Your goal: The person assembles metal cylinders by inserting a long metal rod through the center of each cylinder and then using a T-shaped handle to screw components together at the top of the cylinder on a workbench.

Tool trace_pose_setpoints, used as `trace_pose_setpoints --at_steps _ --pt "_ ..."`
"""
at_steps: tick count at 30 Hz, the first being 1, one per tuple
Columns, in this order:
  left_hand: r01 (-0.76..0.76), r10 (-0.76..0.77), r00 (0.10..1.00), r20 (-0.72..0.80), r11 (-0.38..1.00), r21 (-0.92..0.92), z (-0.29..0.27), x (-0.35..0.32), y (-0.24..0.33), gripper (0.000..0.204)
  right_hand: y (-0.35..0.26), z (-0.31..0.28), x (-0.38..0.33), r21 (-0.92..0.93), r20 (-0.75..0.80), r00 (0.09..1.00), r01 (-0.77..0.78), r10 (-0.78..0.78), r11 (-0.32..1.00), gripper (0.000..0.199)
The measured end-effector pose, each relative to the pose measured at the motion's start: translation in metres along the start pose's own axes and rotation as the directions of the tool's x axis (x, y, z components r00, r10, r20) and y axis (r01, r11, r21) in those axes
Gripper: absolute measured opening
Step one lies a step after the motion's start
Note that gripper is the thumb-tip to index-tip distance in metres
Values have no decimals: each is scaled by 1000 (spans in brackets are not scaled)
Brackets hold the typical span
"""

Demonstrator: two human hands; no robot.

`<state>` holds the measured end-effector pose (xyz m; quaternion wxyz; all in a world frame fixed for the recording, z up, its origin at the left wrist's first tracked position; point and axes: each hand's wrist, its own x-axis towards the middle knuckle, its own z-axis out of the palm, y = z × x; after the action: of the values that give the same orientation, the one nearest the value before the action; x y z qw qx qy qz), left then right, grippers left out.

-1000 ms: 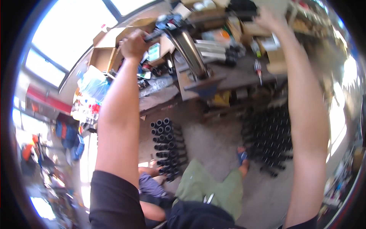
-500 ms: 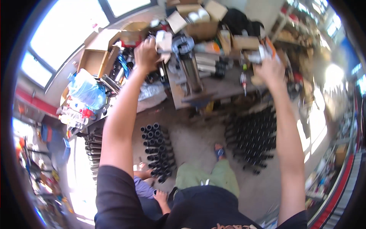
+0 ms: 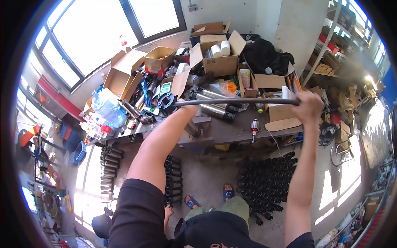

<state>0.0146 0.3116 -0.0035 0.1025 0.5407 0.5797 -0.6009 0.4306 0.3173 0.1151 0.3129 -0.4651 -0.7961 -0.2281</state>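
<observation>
Right hand (image 3: 308, 106) clamps dark bar (image 3: 240, 101) — long axis crosswise; left hand (image 3: 187, 109) — grip unclear.

Bar (image 3: 240, 101) runs left to right, seemingly above bench (image 3: 235, 129).

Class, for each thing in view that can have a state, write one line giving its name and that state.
Right hand: closed around the dark bar's right end.
Left hand: at the bar's left end, grip hard to make out.
Dark bar: stretched between the hands, above the workbench.
Cardboard box: open, white rolls inside.
Black cloth: heaped.
Silver tubes: lying on the workbench.
Sandals: worn.
</observation>
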Motion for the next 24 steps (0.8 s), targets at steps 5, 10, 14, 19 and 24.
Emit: trace_pose_setpoints --at_steps 5,10,14,19,24 --pt "-43 31 993 112 993 106 -31 11 -3 59 69 71 -201 80 288 887 -399 362 914 25" --pt "-109 89 979 185 989 99 -28 -19 -3 56 -83 106 -333 53 691 362 -888 625 456 45" --pt "-135 93 974 -207 971 -198 44 -33 -37 64 -135 94 -410 -108 763 105 -952 637 286 46" --pt "-682 -104 715 -692 117 -722 268 -56 -24 65 -162 79 -485 -232 775 -52 -950 630 207 43" --pt "93 99 864 -493 -995 -36 315 -120 107 67 -178 93 -498 -155 795 -60 -982 604 106 42"
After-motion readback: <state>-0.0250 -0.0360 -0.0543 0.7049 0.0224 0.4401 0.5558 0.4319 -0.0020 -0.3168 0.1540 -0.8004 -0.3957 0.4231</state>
